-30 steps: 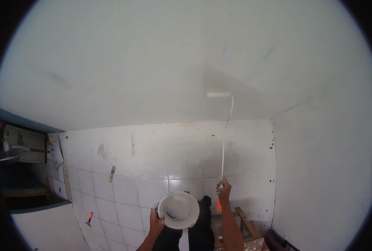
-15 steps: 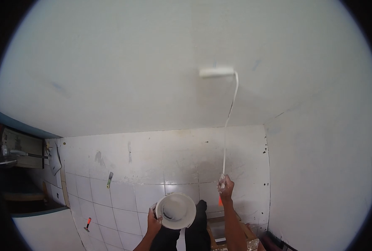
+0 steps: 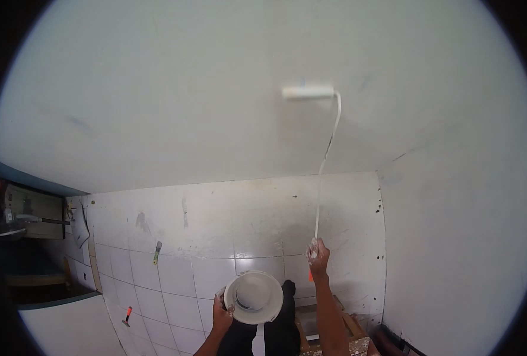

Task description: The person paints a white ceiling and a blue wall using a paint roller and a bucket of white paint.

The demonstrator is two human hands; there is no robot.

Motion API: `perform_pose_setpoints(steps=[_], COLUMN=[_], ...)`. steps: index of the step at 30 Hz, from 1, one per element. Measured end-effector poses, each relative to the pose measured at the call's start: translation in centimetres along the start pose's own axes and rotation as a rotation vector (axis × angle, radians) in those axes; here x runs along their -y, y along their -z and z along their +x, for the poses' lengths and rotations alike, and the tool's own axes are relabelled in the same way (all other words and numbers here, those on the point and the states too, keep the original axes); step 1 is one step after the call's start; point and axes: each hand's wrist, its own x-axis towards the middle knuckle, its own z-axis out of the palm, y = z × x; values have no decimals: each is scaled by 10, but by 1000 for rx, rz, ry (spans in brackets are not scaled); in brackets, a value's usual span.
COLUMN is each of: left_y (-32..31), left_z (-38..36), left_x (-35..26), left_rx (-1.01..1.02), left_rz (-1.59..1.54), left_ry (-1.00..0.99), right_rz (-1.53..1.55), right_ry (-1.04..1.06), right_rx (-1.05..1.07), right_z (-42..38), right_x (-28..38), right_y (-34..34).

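Note:
My right hand (image 3: 318,257) is closed round the handle of a long-armed paint roller, with an orange handle end showing below the fist. The white roller head (image 3: 308,92), slightly blurred, lies against the pale wall (image 3: 156,107) above. My left hand (image 3: 222,311) grips the left rim of a round white bucket (image 3: 254,274), held over my legs. Whitish-grey paint shows inside the bucket. White smears cover the fingers of both hands.
A scraper (image 3: 157,253) and an orange-handled tool (image 3: 127,316) lie on the tiled floor (image 3: 180,301) at the left. Beside my legs at the right is a paint-spattered wooden stand (image 3: 351,323). A side wall (image 3: 453,237) rises at the right.
The roller head has moved a little up the wall, and my right hand has risen slightly with it. My left hand still holds the bucket.

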Motion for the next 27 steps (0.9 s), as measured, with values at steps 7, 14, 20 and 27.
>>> perform_pose_setpoints(steps=[7, 14, 20, 27], left_y=[5, 8, 2, -2], left_z=[-8, -13, -10, -9], left_x=[7, 17, 3, -1], left_rx=[9, 18, 36, 56], left_rz=[60, 51, 120, 60], left_ry=[37, 53, 26, -38], right_rz=[-83, -192, -113, -104], right_ry=[-282, -332, -332, -185], right_rx=[-34, -60, -37, -35], right_z=[-32, -34, -41, -41], right_x=[-92, -122, -88, -32], right_y=[27, 42, 44, 35])
